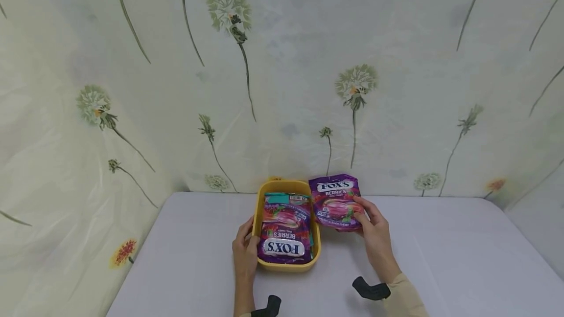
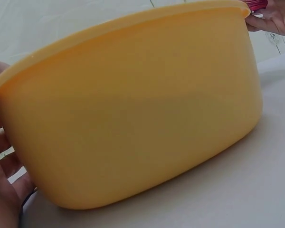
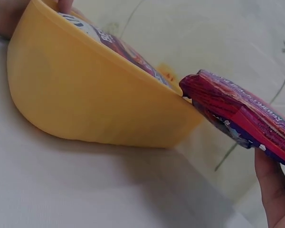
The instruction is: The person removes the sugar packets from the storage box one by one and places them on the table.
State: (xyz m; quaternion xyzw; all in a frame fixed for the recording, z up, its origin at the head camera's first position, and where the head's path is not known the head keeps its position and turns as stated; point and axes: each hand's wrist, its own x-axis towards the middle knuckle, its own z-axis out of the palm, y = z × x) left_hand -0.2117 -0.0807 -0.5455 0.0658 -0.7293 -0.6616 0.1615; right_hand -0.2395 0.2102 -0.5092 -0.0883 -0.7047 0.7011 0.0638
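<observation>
A yellow plastic tub [image 1: 288,268] stands near the far edge of the table. My left hand [image 1: 245,251] grips its left side; in the right wrist view a digit of that hand comes over the rim. Inside lies a purple Fox's Berries candy bag [image 1: 285,231], its lettering upside down, with teal packaging [image 1: 277,198] partly hidden around it. My right hand [image 1: 376,234] pinches another purple candy bag [image 1: 335,204] by its right side. That bag is raised beside the tub's right rim, and the right wrist view shows its crimped edge close to the rim.
The table [image 1: 440,248] has a white cover. Behind it hangs a pale curtain [image 1: 286,87] printed with dandelions. A black strap end [image 1: 371,289] sticks out at the right wrist, and another black piece [image 1: 269,306] at the left.
</observation>
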